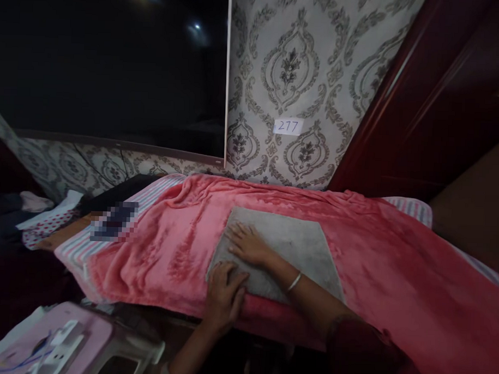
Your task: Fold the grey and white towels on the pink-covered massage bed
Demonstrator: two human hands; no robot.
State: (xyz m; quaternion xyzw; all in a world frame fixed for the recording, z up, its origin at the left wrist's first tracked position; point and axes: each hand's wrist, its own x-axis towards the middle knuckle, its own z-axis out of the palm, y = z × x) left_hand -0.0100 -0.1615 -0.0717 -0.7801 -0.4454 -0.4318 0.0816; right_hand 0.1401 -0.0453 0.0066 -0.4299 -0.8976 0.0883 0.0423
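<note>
A grey rectangular cloth (300,249) with a soft-looking surface lies spread on a red-pink plush blanket (160,266). My right hand (247,244) rests palm down on the cloth's left part, its fingers stretched out and spread; a silvery bangle circles that wrist. Closer to me, my left hand (223,295) touches the cloth at its near left corner. Its fingers are slightly bent, with gaps showing between them, and it covers part of the corner and near edge.
A large dark television (110,67) hangs at the left. A paper label (288,126) reading 277 is on the patterned wall. A pink stool (76,325) at the lower left bears a white power strip (59,349). Dark red wood panelling (403,105) rises at the right.
</note>
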